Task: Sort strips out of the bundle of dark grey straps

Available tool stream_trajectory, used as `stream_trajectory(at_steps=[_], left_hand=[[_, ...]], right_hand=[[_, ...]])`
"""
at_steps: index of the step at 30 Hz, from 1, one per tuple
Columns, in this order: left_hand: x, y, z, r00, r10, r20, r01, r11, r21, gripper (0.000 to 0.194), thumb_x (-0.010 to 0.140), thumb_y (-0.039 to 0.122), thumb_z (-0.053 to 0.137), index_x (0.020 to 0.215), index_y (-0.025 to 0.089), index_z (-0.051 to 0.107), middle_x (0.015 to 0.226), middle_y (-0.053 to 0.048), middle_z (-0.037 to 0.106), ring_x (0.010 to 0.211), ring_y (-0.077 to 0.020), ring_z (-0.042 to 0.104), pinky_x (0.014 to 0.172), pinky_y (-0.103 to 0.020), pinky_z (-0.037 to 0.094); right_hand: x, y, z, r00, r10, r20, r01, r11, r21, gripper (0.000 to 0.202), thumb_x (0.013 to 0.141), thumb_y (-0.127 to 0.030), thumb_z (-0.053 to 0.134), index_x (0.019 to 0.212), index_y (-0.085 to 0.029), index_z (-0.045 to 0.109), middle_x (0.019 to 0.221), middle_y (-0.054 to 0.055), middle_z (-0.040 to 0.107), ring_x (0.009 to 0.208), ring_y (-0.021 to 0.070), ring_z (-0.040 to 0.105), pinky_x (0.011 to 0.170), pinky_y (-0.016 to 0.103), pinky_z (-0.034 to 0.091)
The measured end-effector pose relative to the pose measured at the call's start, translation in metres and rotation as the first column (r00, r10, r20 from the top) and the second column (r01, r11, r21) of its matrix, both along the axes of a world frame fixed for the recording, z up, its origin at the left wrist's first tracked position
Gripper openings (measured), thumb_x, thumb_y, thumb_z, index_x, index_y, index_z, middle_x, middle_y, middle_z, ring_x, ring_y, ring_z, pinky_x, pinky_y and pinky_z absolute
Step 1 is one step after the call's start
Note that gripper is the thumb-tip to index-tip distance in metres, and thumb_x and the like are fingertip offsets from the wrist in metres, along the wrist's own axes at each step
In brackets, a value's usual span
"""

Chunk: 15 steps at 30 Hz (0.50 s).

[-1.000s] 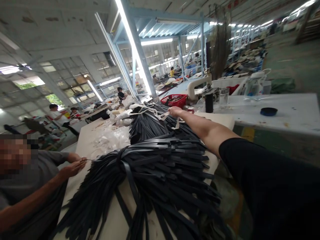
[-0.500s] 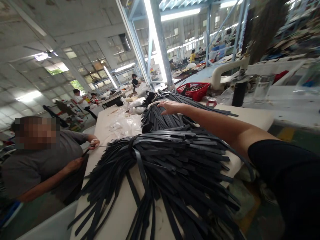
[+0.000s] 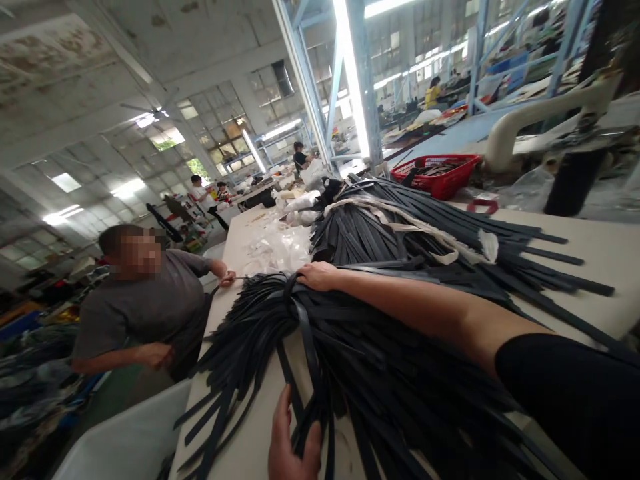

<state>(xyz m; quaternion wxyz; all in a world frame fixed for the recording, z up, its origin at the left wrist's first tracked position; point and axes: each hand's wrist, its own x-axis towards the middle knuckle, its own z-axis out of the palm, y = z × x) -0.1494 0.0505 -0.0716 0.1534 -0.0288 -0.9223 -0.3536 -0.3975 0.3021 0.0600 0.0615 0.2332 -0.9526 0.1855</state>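
Head view: right hand (image 3: pixel 315 275) rests flat beside the knot of the strap bundle (image 3: pixel 350 333); left hand (image 3: pixel 293 447) pinches loose ends. Floppy, heavy, likely slippery: grip at the knot.

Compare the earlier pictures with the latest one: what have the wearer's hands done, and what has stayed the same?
The right hand has drawn back from the far bundle of black straps bound with a white cloth tie and now rests on the knotted middle of the near bundle of black straps. The left hand has come into view, touching that bundle's loose ends. Both bundles stay on the beige table; the co-worker in the grey shirt remains beside it.
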Motion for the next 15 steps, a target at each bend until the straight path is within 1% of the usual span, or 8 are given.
stream_trajectory(at_steps=[1,2,4,6,8,11,13,15], left_hand=[[-0.019,0.015,0.001,0.999,-0.027,0.024,0.027,0.999,0.029,0.072,0.092,0.052,0.048,0.153,0.015,0.037,0.157,-0.014,0.044,0.145,-0.0298,0.042,0.121,-0.046,0.039],[-0.034,0.030,0.002,0.996,-0.055,0.066,0.052,0.998,0.045,0.076,0.091,0.053,0.049,0.154,0.012,0.034,0.158,-0.016,0.041,0.148,-0.0303,0.037,0.124,-0.049,0.033],[-0.053,0.057,0.003,0.983,-0.116,0.143,0.100,0.988,0.119,0.084,0.088,0.055,0.053,0.154,0.009,0.031,0.158,-0.018,0.040,0.148,-0.0307,0.037,0.124,-0.049,0.031],[-0.061,0.080,0.002,0.975,-0.150,0.166,0.112,0.970,0.218,0.087,0.086,0.055,0.056,0.154,0.009,0.030,0.156,-0.018,0.043,0.146,-0.0292,0.040,0.123,-0.045,0.032],[-0.063,0.099,-0.001,0.981,-0.137,0.138,0.088,0.946,0.313,0.087,0.086,0.054,0.057,0.154,0.008,0.028,0.156,-0.019,0.042,0.146,-0.0270,0.039,0.124,-0.041,0.030],[-0.066,0.113,-0.002,0.989,-0.099,0.113,0.048,0.921,0.387,0.094,0.085,0.054,0.059,0.157,0.009,0.019,0.161,-0.020,0.033,0.149,-0.0254,0.034,0.126,-0.039,0.026],[-0.070,0.111,0.001,0.988,-0.085,0.131,0.022,0.906,0.422,0.097,0.085,0.056,0.058,0.158,0.010,0.014,0.164,-0.018,0.028,0.151,-0.0257,0.031,0.126,-0.039,0.025],[-0.074,0.103,0.003,0.983,-0.055,0.177,-0.035,0.883,0.468,0.097,0.087,0.057,0.054,0.159,0.008,0.013,0.164,-0.019,0.028,0.152,-0.0278,0.030,0.127,-0.041,0.025]], right_hand=[[0.000,-0.001,-0.005,1.000,-0.009,-0.013,0.009,1.000,-0.022,0.046,0.107,-0.042,0.034,0.135,-0.018,0.061,0.136,0.014,0.060,0.123,0.0296,0.060,0.102,0.040,0.049],[-0.001,0.000,-0.008,1.000,-0.019,-0.020,0.018,0.999,-0.043,0.046,0.106,-0.043,0.034,0.137,-0.020,0.059,0.138,0.012,0.058,0.125,0.0289,0.059,0.104,0.040,0.049],[-0.004,0.004,-0.013,0.998,-0.059,-0.023,0.057,0.995,-0.084,0.046,0.106,-0.041,0.035,0.143,-0.021,0.054,0.145,0.010,0.053,0.130,0.0278,0.055,0.107,0.040,0.047],[-0.008,0.008,-0.015,0.992,-0.123,-0.003,0.122,0.986,-0.114,0.047,0.105,-0.036,0.034,0.145,-0.020,0.052,0.148,0.009,0.051,0.132,0.0269,0.053,0.109,0.039,0.045],[-0.012,0.011,-0.017,0.983,-0.184,0.023,0.186,0.975,-0.125,0.045,0.104,-0.030,0.033,0.140,-0.019,0.057,0.143,0.010,0.055,0.129,0.0262,0.056,0.108,0.037,0.046],[-0.013,0.011,-0.018,0.973,-0.228,0.029,0.230,0.965,-0.123,0.042,0.101,-0.028,0.035,0.130,-0.021,0.065,0.136,0.009,0.061,0.121,0.0270,0.061,0.103,0.037,0.048],[-0.012,0.009,-0.019,0.974,-0.226,0.014,0.226,0.967,-0.120,0.041,0.101,-0.029,0.036,0.128,-0.022,0.067,0.135,0.009,0.061,0.118,0.0282,0.062,0.100,0.039,0.049],[-0.010,0.009,-0.020,0.977,-0.215,0.002,0.214,0.970,-0.115,0.041,0.101,-0.030,0.036,0.125,-0.022,0.068,0.132,0.009,0.063,0.116,0.0289,0.063,0.098,0.039,0.049]])
